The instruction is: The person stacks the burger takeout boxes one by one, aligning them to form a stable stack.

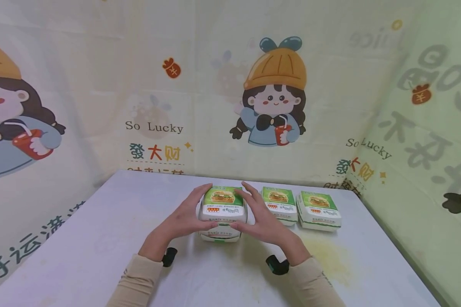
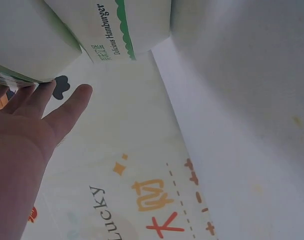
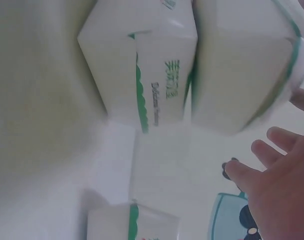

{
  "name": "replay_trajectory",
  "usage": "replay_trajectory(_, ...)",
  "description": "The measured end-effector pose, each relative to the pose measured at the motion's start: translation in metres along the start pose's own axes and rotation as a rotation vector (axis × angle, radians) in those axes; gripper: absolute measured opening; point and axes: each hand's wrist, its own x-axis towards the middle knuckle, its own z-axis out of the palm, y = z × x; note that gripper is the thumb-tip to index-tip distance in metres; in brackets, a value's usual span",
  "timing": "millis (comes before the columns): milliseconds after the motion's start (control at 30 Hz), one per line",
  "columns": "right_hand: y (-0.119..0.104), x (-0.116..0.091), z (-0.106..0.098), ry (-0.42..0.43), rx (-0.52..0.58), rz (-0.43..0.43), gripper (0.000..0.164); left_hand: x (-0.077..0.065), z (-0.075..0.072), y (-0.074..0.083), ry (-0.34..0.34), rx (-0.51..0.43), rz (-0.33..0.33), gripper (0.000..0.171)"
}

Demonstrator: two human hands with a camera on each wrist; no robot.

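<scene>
Two white and green paper hamburger boxes are stacked in the middle of the table. My left hand point(image 1: 182, 217) holds the upper hamburger box point(image 1: 222, 209) at its left side, thumb at the front and fingers toward the back. At the opposite side my right hand point(image 1: 263, 219) grips it too, thumb in front, fingertips near the back corner. Beneath it stands the lower hamburger box point(image 1: 220, 234), its front partly showing. In the left wrist view, fingertips meet the upper box point(image 2: 27, 40). The right wrist view shows several fingers spread beside the upper box point(image 3: 236, 70); the thumb is hidden there.
Right of the stack, two more hamburger boxes stand side by side, one nearer point(image 1: 279, 207) and one farther right point(image 1: 319, 211). They rest on the white table point(image 1: 199, 277). A printed cloth point(image 1: 211, 106) with cartoon figures hangs behind and along the sides.
</scene>
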Motion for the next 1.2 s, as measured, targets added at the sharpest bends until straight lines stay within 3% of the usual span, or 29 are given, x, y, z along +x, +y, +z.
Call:
replay_trajectory(667,0.02,-0.026,-0.049,0.094,-0.112,0.038,0.086,0.001,0.002,-0.001,-0.011,-0.036,-0.026,0.108)
replay_trajectory(933,0.042,-0.043,-0.07,0.141,-0.158,0.07,0.086,0.002,0.005,-0.001,-0.004,-0.061,-0.045,0.108)
replay_trajectory(1200,0.064,-0.057,-0.096,0.215,-0.175,0.112,0.086,0.003,0.005,-0.001,0.014,-0.052,-0.003,0.108)
